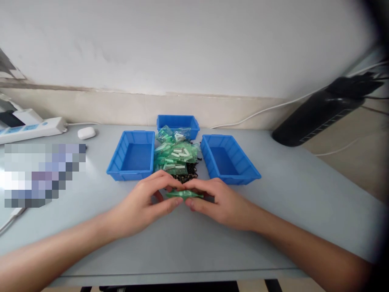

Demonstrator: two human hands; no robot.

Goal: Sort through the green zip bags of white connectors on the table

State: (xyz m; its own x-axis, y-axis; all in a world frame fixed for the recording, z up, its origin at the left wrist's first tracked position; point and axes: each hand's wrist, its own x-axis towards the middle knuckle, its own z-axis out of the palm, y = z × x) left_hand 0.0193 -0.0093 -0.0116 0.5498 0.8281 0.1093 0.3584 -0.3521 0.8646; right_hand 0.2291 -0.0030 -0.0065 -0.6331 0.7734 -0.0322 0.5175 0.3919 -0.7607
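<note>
A small green plastic bag [184, 194] is held between my two hands, low in front of the pile. My left hand [152, 196] pinches its left part between thumb and fingers. On the right part, my right hand [217, 200] has its thumb and fingertips closed. Both sets of fingertips nearly meet in the middle. Just beyond them lies a heap of green plastic bags [179, 152] with white pieces inside. Small dark pieces [192, 168] lie loose beside and under the heap.
Blue bins stand left [132, 175], right [240, 178] and behind [178, 121] the heap. A black bottle [319, 111] is at the right by the wall. At the left are a white case [86, 133], a power strip [45, 127] and a blurred-out object [42, 174].
</note>
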